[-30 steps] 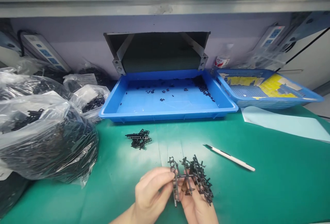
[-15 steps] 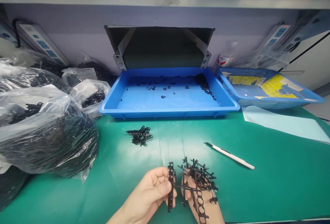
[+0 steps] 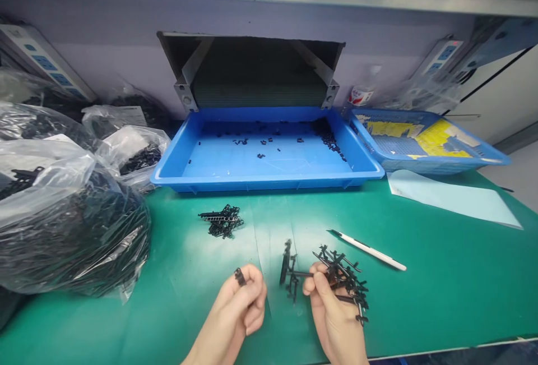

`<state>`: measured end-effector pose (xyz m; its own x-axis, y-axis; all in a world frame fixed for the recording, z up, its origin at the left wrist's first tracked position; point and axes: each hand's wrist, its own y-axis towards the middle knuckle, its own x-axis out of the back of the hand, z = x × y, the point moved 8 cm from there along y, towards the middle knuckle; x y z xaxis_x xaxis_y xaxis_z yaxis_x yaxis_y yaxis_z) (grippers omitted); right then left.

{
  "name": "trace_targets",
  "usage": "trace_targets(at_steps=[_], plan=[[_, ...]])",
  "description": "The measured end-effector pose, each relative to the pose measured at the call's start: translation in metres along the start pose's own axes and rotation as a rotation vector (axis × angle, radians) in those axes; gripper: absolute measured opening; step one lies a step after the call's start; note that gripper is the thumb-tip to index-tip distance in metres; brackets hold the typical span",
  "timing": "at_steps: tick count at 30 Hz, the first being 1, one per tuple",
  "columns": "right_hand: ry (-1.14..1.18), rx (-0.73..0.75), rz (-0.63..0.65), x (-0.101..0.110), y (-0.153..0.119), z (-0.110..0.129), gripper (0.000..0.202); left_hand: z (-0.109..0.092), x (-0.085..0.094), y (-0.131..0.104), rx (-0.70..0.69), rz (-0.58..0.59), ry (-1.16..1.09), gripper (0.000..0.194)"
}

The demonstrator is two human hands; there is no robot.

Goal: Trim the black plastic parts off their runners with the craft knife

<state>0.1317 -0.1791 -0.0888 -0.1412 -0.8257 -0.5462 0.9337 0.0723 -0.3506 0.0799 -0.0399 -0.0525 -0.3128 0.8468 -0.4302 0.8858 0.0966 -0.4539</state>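
Note:
My left hand (image 3: 237, 309) is closed, thumb against curled fingers, with a small black plastic part (image 3: 239, 277) at the index finger. To its right, my right hand (image 3: 336, 320) grips a bunch of black plastic sprues (image 3: 345, 278). Thumb and fingers pinch one sprue's stem, and its blurred crosspiece (image 3: 286, 264) points toward the left hand without touching it. Farther back on the green table lies a small heap of similar black plastic sprues (image 3: 222, 221). Some of the held bunch is hidden behind the right hand.
A blue tray (image 3: 269, 181) with small black parts stands under a conveyor opening (image 3: 260, 73). Clear bags of black parts (image 3: 75, 230) crowd the left. On the right are a white pen (image 3: 370, 249), a pale blue sheet (image 3: 454, 199), a blue basket (image 3: 437, 164) and a bottle (image 3: 362, 93).
My left hand has let go of the long black sprue strip and moved left with a small part. My right hand has turned, its thumb now on top of the bunch. The view has shifted slightly.

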Motion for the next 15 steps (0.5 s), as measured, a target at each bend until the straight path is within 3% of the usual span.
trace_targets(at_steps=[5, 8, 11, 15], plan=[[0.122, -0.031, -0.106, 0.004, -0.001, 0.001, 0.022, 0.021, -0.006, 0.008, 0.092, -0.022, 0.108, 0.044], [0.137, -0.076, -0.061, 0.003, -0.002, -0.003, 0.021, 0.021, -0.005, 0.015, 0.078, -0.047, 0.062, 0.050], [0.101, -0.124, 0.002, 0.001, -0.005, -0.009, 0.020, 0.020, -0.010, 0.018, 0.116, 0.040, 0.024, 0.047], [0.059, -0.109, 0.054, -0.002, -0.010, -0.012, 0.020, 0.030, -0.023, 0.012, 0.256, 0.242, -0.084, 0.045]])
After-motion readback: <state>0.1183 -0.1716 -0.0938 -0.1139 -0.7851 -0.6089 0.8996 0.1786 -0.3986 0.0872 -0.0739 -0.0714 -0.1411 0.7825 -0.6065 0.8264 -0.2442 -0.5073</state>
